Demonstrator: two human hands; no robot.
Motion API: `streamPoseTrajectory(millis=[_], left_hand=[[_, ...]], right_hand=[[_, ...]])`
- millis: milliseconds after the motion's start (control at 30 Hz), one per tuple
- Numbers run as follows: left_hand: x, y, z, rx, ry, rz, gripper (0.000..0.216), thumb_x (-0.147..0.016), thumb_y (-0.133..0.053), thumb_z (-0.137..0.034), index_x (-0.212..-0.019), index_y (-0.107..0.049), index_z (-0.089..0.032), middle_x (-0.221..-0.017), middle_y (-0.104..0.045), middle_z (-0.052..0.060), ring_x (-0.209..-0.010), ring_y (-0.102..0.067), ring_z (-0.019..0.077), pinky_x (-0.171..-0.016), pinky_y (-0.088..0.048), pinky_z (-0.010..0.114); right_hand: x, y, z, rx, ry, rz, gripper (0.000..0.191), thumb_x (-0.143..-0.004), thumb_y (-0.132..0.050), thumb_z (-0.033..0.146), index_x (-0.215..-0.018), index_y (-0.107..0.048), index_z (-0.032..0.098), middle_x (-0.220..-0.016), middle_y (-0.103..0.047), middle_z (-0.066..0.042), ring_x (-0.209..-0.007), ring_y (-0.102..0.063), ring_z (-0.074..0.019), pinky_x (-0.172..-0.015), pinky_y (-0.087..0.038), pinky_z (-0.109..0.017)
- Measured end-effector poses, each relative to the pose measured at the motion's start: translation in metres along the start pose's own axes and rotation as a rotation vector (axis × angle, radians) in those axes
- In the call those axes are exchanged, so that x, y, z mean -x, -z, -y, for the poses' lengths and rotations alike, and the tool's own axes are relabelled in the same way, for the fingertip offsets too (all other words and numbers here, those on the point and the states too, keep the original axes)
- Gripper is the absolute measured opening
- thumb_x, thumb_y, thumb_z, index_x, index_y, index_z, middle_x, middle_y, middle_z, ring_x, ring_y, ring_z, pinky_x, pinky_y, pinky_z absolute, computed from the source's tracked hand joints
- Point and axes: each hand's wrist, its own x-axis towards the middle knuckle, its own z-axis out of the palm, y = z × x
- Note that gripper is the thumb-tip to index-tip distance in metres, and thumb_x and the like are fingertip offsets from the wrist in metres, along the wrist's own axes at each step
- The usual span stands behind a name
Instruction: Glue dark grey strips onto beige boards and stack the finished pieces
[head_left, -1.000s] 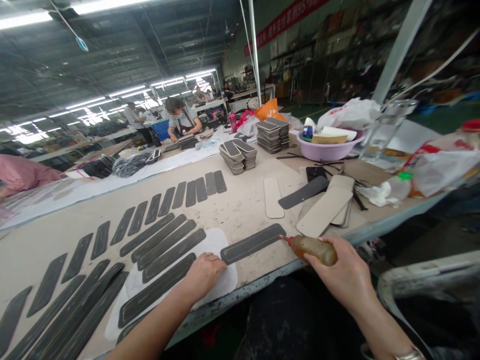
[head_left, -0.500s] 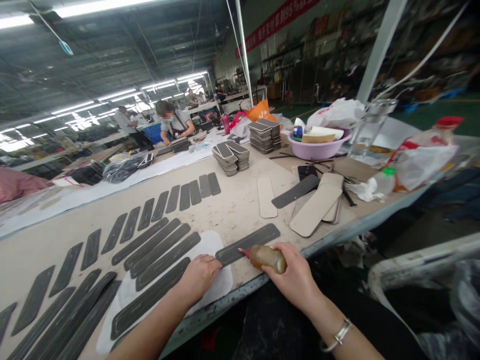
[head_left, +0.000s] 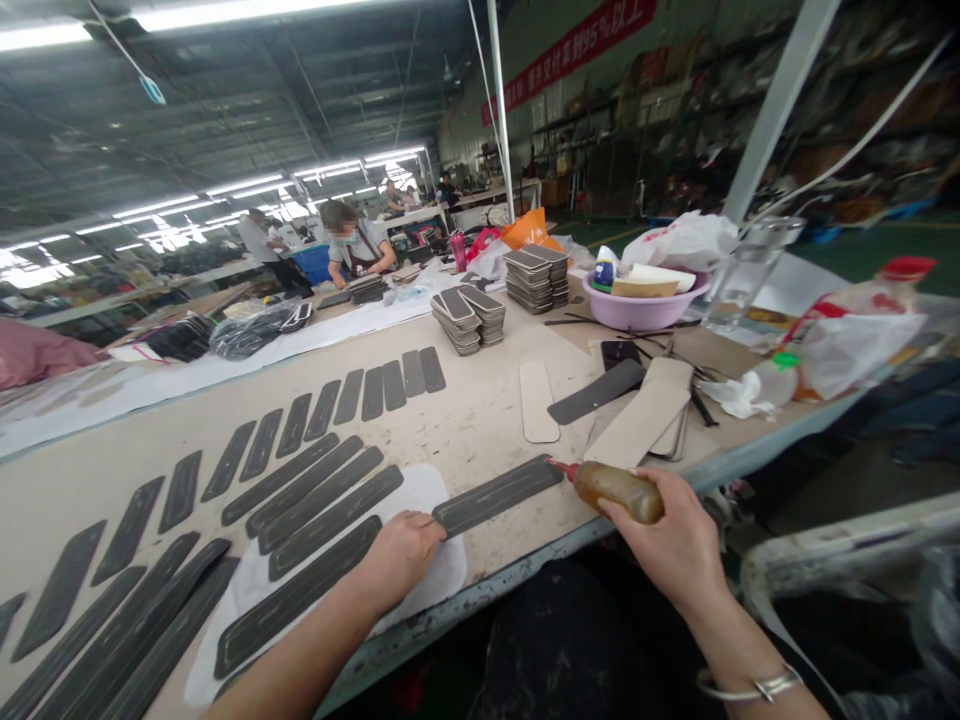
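My right hand [head_left: 664,515] is wrapped round a squeeze bottle [head_left: 616,490] with a red nozzle and brownish contents, tilted onto its side. The nozzle tip meets the far right end of a dark grey rounded strip [head_left: 499,492], which has pale lines along its surface. My left hand [head_left: 409,550] has its fingers closed on the near left end of that strip; the fingertips are partly hidden. Beneath the left hand lies a white sheet [head_left: 442,575], with several more dark strips [head_left: 300,590] on and beside it.
Rows of short dark pieces [head_left: 259,445] cover the table's left and middle. Beige pieces [head_left: 538,405] lie to the right. Stacked pieces [head_left: 456,325], a purple basin [head_left: 637,312] and bottles [head_left: 862,330] stand farther back. A co-worker [head_left: 356,250] sits across the table.
My right hand has moved the bottle rightward along the strip, from its middle to its far right end. The left hand stays at the strip's other end.
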Motion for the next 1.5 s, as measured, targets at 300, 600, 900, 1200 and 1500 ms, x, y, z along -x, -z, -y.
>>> streamPoseTrajectory(millis=[300,600,900,1200,1500], left_hand=[[-0.001,0.001,-0.001,-0.011,0.003,0.019,0.021,-0.087,-0.048,-0.010,-0.078,-0.066,-0.018,-0.071,-0.063,0.003,-0.071,-0.060,0.0159,-0.073,-0.047,0.030],[0.000,0.000,-0.001,-0.008,-0.009,-0.004,0.023,-0.086,-0.046,-0.009,-0.076,-0.065,-0.018,-0.071,-0.063,0.003,-0.071,-0.059,0.0154,-0.072,-0.047,0.029],[-0.001,0.001,-0.002,-0.027,-0.026,-0.002,0.022,-0.086,-0.047,-0.008,-0.076,-0.064,-0.017,-0.072,-0.062,0.003,-0.070,-0.058,0.0165,-0.072,-0.046,0.031],[0.000,-0.004,0.002,-0.016,-0.028,0.013,0.022,-0.086,-0.046,-0.008,-0.078,-0.063,-0.017,-0.074,-0.062,0.004,-0.073,-0.058,0.0172,-0.074,-0.046,0.032],[-0.001,-0.002,0.000,0.051,0.044,0.071,0.024,-0.087,-0.043,-0.010,-0.083,-0.064,-0.019,-0.080,-0.064,0.004,-0.080,-0.059,0.0194,-0.078,-0.046,0.033]], right_hand=[[0.003,-0.002,-0.004,0.040,0.016,0.023,0.037,-0.074,-0.061,0.045,-0.098,-0.053,0.019,-0.092,-0.059,-0.008,-0.086,-0.058,-0.0249,-0.078,-0.048,-0.038],[0.006,0.012,0.000,0.048,-0.037,0.089,0.040,-0.070,-0.063,0.046,-0.098,-0.054,0.020,-0.093,-0.060,-0.007,-0.085,-0.059,-0.0246,-0.079,-0.048,-0.038],[0.015,0.000,0.020,-0.096,-0.038,0.145,0.037,-0.071,-0.065,0.039,-0.101,-0.053,0.020,-0.095,-0.058,-0.006,-0.085,-0.058,-0.0224,-0.078,-0.049,-0.035],[0.013,-0.004,0.008,-0.126,-0.060,0.090,0.039,-0.071,-0.067,0.041,-0.101,-0.053,0.019,-0.094,-0.058,-0.006,-0.083,-0.058,-0.0226,-0.078,-0.048,-0.036],[0.013,-0.012,0.001,-0.103,-0.002,0.049,0.036,-0.071,-0.067,0.034,-0.100,-0.053,0.019,-0.094,-0.057,-0.006,-0.088,-0.057,-0.0226,-0.082,-0.047,-0.036]])
